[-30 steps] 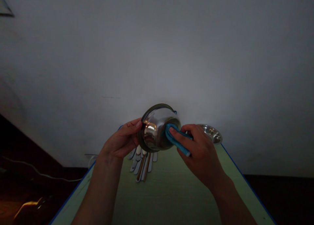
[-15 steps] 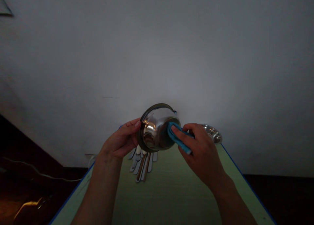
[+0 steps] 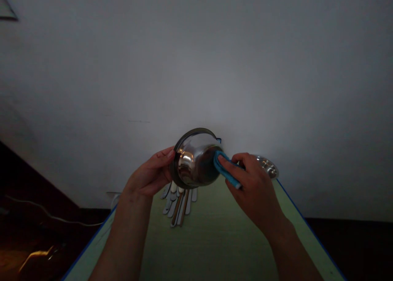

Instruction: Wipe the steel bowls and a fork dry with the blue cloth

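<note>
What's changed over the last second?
The right hand, with the blue cloth, has slid rightward over the outside of the steel bowl, which has turned slightly in the left hand. Nothing taken or released. The cutlery and steel dish stayed put.

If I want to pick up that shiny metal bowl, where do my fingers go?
Hold the rim of the steel bowl from the left side, where the left hand cups it. The tilted rim gives your fingers an edge to hook, while the round outside is smooth and slippery. Avoid the right side, where the right hand presses a blue cloth against it.
</note>
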`<control>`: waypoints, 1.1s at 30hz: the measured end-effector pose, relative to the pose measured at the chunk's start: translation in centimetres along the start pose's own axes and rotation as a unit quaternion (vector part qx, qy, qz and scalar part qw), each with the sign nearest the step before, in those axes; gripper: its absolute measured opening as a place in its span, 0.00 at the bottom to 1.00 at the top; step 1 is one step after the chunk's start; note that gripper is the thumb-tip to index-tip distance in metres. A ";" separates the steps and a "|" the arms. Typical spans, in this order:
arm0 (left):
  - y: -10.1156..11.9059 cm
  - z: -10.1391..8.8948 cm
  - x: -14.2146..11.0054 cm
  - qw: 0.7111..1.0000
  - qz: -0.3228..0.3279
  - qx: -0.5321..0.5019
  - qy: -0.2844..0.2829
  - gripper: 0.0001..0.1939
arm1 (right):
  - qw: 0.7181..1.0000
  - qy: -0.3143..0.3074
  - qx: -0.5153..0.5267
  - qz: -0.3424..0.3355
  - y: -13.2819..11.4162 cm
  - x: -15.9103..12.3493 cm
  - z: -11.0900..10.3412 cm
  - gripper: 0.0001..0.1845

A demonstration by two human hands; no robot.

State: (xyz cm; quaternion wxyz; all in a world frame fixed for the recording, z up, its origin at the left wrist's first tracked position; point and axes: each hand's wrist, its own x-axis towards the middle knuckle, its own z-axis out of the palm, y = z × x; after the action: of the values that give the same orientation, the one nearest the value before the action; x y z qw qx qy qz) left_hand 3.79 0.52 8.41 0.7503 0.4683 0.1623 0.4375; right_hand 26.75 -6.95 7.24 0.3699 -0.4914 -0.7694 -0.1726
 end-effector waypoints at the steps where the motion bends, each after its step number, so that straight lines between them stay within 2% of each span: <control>1: 0.0 0.0 0.0 1.000 0.000 0.000 0.001 0.12 | 1.000 0.001 -0.002 0.002 0.0 0.0 0.0 0.26; 33: 0.0 0.0 0.1 1.000 0.018 -0.016 0.015 0.12 | 1.000 -0.022 -0.003 0.016 0.2 -0.1 -0.1 0.26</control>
State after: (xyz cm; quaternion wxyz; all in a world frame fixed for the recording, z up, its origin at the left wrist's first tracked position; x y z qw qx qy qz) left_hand 3.86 0.57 8.46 0.7474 0.4523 0.1576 0.4605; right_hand 27.00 -6.97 7.21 0.3542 -0.5081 -0.7691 -0.1580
